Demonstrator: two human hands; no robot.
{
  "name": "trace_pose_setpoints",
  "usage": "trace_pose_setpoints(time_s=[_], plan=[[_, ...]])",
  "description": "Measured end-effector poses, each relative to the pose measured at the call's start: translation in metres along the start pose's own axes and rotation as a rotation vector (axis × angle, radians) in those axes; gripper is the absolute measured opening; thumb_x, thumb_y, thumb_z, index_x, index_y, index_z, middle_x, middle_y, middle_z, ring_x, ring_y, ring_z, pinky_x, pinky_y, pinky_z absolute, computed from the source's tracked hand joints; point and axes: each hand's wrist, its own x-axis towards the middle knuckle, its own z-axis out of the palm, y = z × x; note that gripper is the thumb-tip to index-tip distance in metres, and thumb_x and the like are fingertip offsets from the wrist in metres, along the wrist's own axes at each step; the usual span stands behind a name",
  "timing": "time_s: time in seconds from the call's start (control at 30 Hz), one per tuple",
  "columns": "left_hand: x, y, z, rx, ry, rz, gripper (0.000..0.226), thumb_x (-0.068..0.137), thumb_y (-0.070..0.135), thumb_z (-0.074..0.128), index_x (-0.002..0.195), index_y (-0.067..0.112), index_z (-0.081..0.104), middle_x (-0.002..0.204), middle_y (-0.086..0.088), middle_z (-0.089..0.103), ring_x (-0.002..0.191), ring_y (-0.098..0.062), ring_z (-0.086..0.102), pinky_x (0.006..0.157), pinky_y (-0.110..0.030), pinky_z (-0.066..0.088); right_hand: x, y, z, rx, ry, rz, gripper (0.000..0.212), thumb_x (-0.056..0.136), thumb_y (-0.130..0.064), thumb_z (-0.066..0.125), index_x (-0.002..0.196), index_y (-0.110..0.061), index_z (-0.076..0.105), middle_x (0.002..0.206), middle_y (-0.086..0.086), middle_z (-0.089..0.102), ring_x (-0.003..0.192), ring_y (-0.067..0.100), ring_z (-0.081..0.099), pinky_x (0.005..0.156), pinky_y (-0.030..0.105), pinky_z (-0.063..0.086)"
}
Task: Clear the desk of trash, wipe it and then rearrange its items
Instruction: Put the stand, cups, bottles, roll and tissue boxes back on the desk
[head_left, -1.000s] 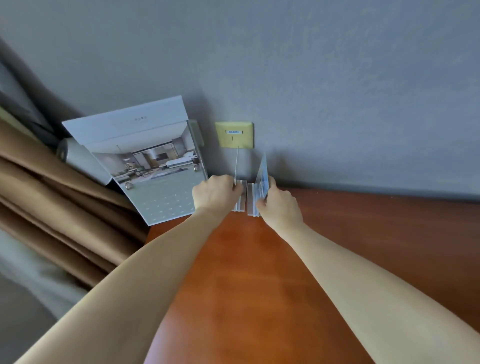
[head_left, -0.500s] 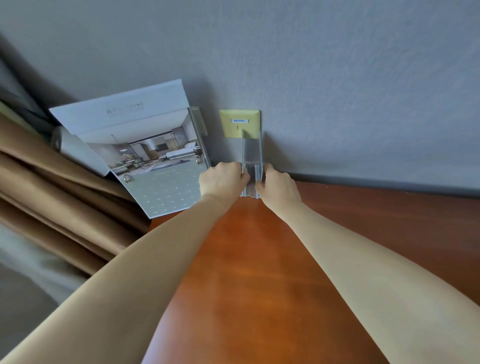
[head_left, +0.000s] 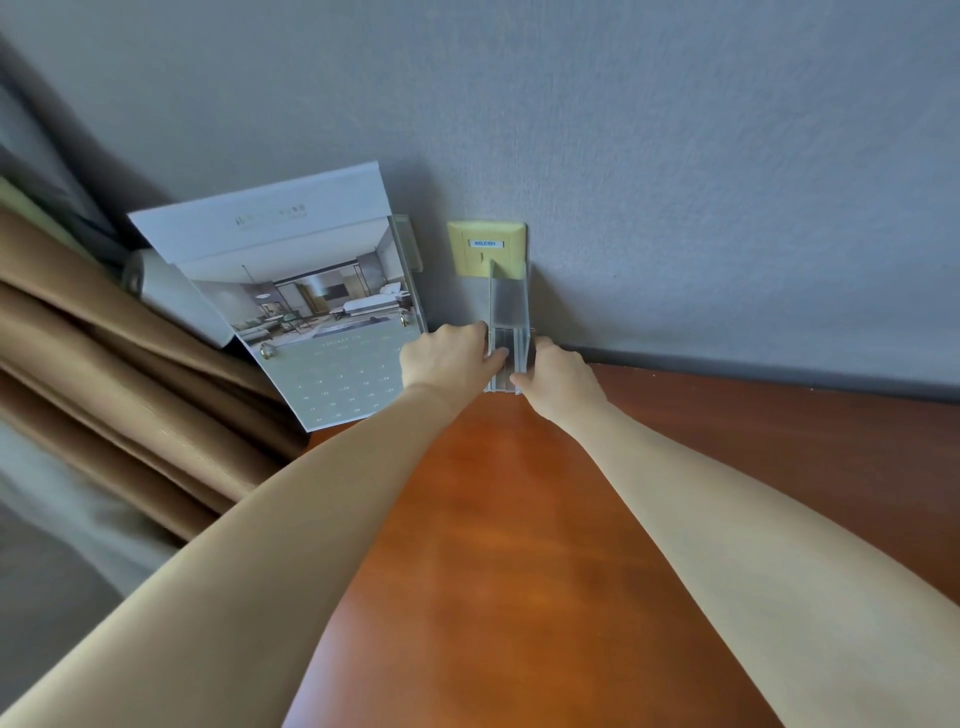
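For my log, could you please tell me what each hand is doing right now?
Left hand: holding the clear acrylic stand by its left side.
Right hand: holding the same stand by its right side.

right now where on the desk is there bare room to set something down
Bare desk runs right of the right hand along the wall, and between the two forearms. The back left is crowded: both hands grip the clear stand, with the calendar and curtain beside the left hand.
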Motion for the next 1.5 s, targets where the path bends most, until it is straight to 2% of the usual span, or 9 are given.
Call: trace_pose_setpoints(time_s=[0.13,0.2,0.3,0.4,0.5,0.63,0.73,0.97,1.5], plan=[[-0.010,-0.004,-0.008,0.070,0.007,0.056,0.029,0.098,0.047,0.046,0.106,0.021,0.055,0.087,-0.004,0.066,0.078,-0.030,0.061,0.058,-0.028,0.038,-0.013,-0.003,-0.008,-0.105,-0.052,0.044,0.028,0.095,-0.033,0.057,0.115,-0.013,0.055,0.105,0.006,0.064,0.096,0.034,0.061,0.071,0.035,0.043],[-0.020,-0.008,-0.015,0.130,0.013,0.103,0.027,0.098,0.042,0.046,0.111,0.019,0.052,0.088,-0.003,0.065,0.076,-0.030,0.061,0.056,-0.027,0.035,-0.020,-0.005,-0.012,-0.142,-0.100,0.068,0.015,0.093,-0.033,0.055,0.095,-0.018,0.057,0.091,0.002,0.064,0.084,0.031,0.060,0.069,0.034,0.043],[-0.038,-0.017,-0.030,0.214,0.036,0.158,0.026,0.099,0.036,0.044,0.116,0.018,0.052,0.096,-0.001,0.063,0.084,-0.029,0.062,0.055,-0.027,0.029,-0.034,-0.014,-0.021,-0.184,-0.150,0.088,0.024,0.089,-0.023,0.056,0.069,-0.020,0.043,0.066,-0.001,0.047,0.066,0.028,0.048,0.061,0.031,0.040],[-0.062,-0.030,-0.049,0.285,0.029,0.201,0.033,0.098,0.040,0.047,0.124,0.019,0.049,0.114,-0.004,0.061,0.104,-0.030,0.060,0.071,-0.034,0.039,-0.055,-0.033,-0.034,-0.221,-0.158,0.040,0.005,0.089,-0.022,0.058,0.088,-0.018,0.061,0.084,0.000,0.062,0.078,0.026,0.060,0.074,0.034,0.052],[-0.089,-0.052,-0.063,0.393,0.012,0.245,0.041,0.098,0.042,0.050,0.132,0.020,0.045,0.126,-0.005,0.056,0.117,-0.029,0.052,0.096,-0.040,0.037,-0.078,-0.056,-0.035,-0.223,-0.199,-0.044,0.031,0.090,-0.024,0.062,0.120,-0.021,0.063,0.115,0.003,0.065,0.099,0.025,0.064,0.088,0.041,0.055],[-0.134,-0.095,-0.074,0.462,0.037,0.203,0.050,0.094,0.047,0.053,0.136,0.022,0.042,0.130,-0.004,0.052,0.121,-0.027,0.048,0.103,-0.041,0.032,-0.118,-0.095,-0.025,-0.310,-0.244,-0.187,0.046,0.091,-0.024,0.064,0.135,-0.026,0.052,0.121,0.000,0.062,0.103,0.021,0.062,0.084,0.037,0.054],[-0.174,-0.130,-0.085,0.448,0.062,0.128,0.053,0.091,0.052,0.054,0.134,0.023,0.044,0.127,-0.002,0.053,0.118,-0.024,0.050,0.102,-0.040,0.031,-0.150,-0.132,-0.016,-0.384,-0.243,-0.290,0.050,0.092,-0.027,0.064,0.139,-0.028,0.046,0.127,0.000,0.059,0.108,0.022,0.059,0.075,0.033,0.049],[-0.287,-0.223,-0.114,0.437,0.108,-0.061,0.048,0.086,0.049,0.055,0.127,0.025,0.052,0.125,-0.001,0.055,0.118,-0.023,0.051,0.107,-0.042,0.028,-0.216,-0.230,0.029,-0.439,-0.270,-0.505,0.058,0.087,-0.030,0.066,0.141,-0.031,0.044,0.132,0.003,0.056,0.116,0.027,0.055,0.092,0.042,0.050],[-0.624,-0.386,-0.162,0.402,0.256,-0.643,0.040,0.088,0.050,0.058,0.123,0.032,0.055,0.126,0.002,0.057,0.126,-0.021,0.048,0.110,-0.043,0.026,-0.419,-0.447,0.182,-0.498,-0.393,-1.115,0.051,0.088,-0.033,0.063,0.136,-0.034,0.047,0.132,-0.006,0.057,0.121,0.021,0.054,0.095,0.039,0.047]])
